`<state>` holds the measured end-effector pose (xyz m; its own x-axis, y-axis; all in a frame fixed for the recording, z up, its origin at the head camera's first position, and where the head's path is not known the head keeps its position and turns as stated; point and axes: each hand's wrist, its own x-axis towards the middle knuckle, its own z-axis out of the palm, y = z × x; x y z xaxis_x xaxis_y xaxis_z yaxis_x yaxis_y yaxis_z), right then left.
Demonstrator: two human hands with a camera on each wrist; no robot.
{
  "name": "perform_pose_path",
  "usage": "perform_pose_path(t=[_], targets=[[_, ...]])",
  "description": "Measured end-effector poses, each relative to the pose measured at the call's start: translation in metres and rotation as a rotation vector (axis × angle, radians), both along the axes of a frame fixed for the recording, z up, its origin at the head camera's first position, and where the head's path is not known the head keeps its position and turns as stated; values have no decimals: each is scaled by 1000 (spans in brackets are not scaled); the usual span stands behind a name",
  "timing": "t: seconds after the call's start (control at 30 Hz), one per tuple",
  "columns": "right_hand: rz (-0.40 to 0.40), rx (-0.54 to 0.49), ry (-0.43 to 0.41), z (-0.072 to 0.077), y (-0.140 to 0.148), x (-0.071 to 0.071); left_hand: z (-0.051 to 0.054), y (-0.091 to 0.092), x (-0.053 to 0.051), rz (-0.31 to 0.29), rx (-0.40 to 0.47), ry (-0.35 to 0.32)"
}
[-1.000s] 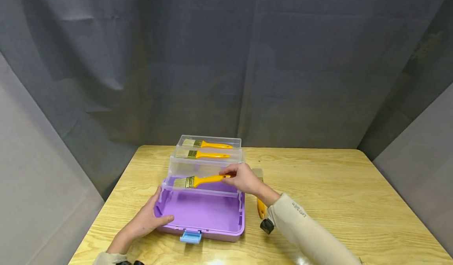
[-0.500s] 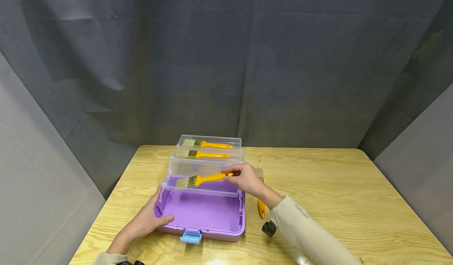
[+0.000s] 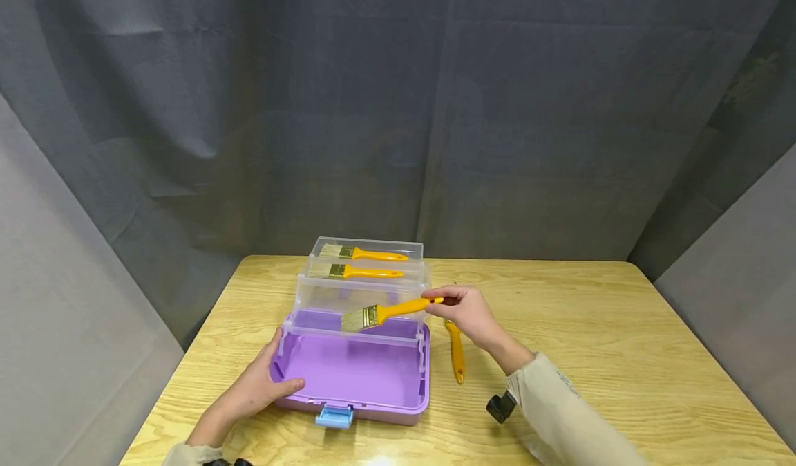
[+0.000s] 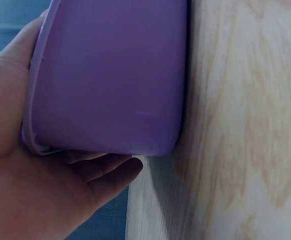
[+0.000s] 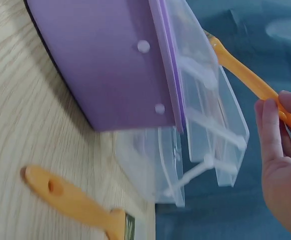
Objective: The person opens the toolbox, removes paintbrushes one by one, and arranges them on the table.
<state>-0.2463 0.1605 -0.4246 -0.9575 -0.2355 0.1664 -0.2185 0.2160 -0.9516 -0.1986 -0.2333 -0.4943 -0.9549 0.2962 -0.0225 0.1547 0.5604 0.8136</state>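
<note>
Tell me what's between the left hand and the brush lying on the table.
The purple box, which the left hand grips, then bare table, in the head view.

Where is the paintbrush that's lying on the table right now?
In the head view, the paintbrush lies on the wooden table just right of the purple box, its bristle end mostly hidden behind the right hand.

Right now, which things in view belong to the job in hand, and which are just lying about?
Likely part of the job:
held brush, in the right hand
purple box, gripped by the left hand
clear trays
two brushes in the trays
loose brush beside the box

Apparently just surroundings:
dark curtain
wooden table
</note>
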Motion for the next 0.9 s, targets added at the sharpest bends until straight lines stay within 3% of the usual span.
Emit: perform_pose_path(t=[0.23, 0.37, 0.7, 0.9], targets=[[-22, -125, 7, -8, 30, 0, 1, 0, 0, -3, 9, 14], [-11, -191, -33, -12, 47, 4, 0, -2, 0, -2, 3, 14], [111, -452, -62, -12, 98, 18, 0, -2, 0, 10, -2, -4], [154, -540, -50, -13, 129, 25, 2, -1, 1, 4, 16, -3]])
